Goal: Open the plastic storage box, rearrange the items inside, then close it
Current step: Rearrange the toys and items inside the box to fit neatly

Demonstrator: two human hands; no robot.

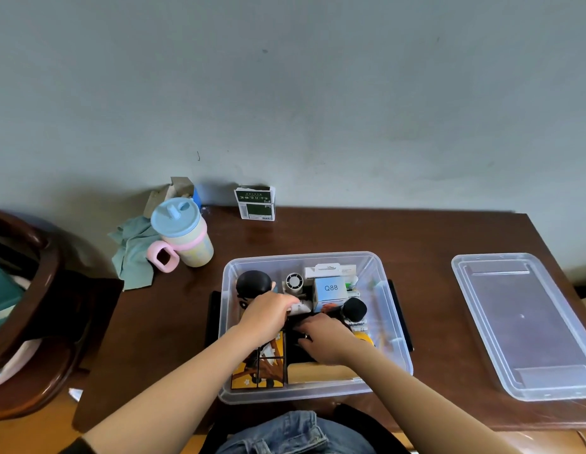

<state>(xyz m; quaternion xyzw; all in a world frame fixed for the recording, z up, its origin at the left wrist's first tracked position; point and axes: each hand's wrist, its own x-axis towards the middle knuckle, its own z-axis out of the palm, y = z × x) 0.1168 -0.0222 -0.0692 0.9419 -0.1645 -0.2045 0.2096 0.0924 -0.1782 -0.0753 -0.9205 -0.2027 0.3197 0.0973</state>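
— What does the head view show on the dark brown wooden table (317, 234)?

— A clear, rounded-corner plastic storage box (394, 322), lid off, near the table's front edge. Its flat clear plastic lid (527, 326) lies well apart, at the right edge.

— And inside?

— Glossy orange picture blocks (258, 365) in the front left corner, a pale blue carton marked Q88 (330, 288) toward the back, and a black round-headed figurine (254, 283) back left.

— The hands?

— Both reach into the box. The left hand (267, 314) curls its fingers round something white; what it is I cannot tell. The right hand (324, 335) lies palm down on dark items, fingers bent; I cannot tell whether it grips anything.

— Elsewhere?

— A smooth pastel plastic cup with blue lid and pink handle (183, 234) near the back left corner.
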